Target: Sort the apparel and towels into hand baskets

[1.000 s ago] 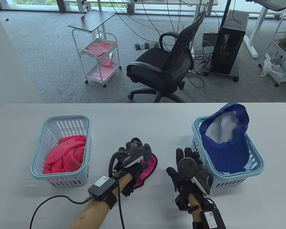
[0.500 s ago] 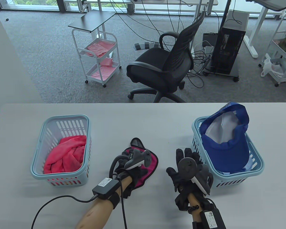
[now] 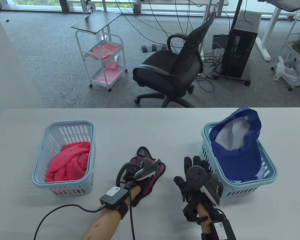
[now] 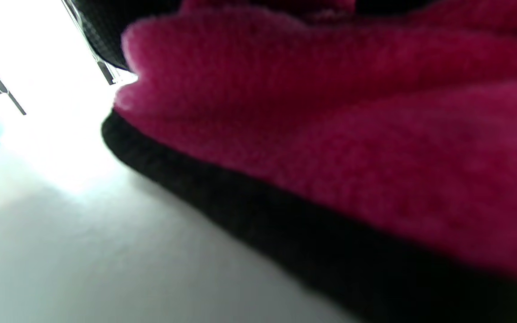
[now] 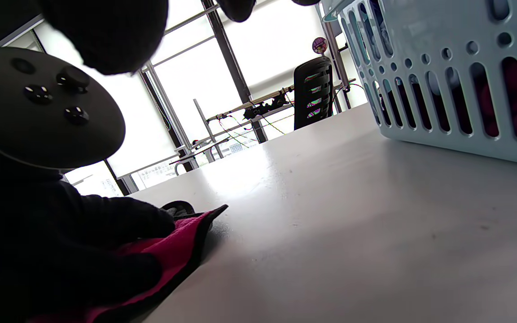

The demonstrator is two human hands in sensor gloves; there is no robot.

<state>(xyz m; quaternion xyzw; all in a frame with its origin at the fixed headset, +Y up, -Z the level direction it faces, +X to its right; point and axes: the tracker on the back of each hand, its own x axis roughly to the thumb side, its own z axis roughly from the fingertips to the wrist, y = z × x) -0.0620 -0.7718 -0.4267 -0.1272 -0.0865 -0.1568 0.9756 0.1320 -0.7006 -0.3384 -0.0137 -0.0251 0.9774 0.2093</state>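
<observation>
A pink cloth with a black border [image 3: 151, 185] lies at the table's middle, and my left hand [image 3: 133, 166] lies on it with fingers curled into the bunched fabric. The left wrist view is filled by this pink cloth [image 4: 352, 134] in folds. From the right wrist view the pink cloth [image 5: 173, 251] shows under the left hand [image 5: 106, 242]. My right hand [image 3: 190, 162] rests flat on the table, holding nothing, just left of the right basket [image 3: 250, 185]. That basket holds a blue visor cap [image 3: 236, 155]. The left basket [image 3: 37, 175] holds a red towel [image 3: 67, 162].
The grey table [image 3: 150, 125] has bare surface between the two baskets and behind them. A cable [image 3: 55, 210] runs from my left wrist across the near edge. Beyond the table stand an office chair [image 3: 172, 67] and a white cart [image 3: 102, 62].
My left hand has drawn back toward the near edge and turned slightly right, bunching the pink cloth under it and uncovering the cloth's black far corner. The right hand has stayed put.
</observation>
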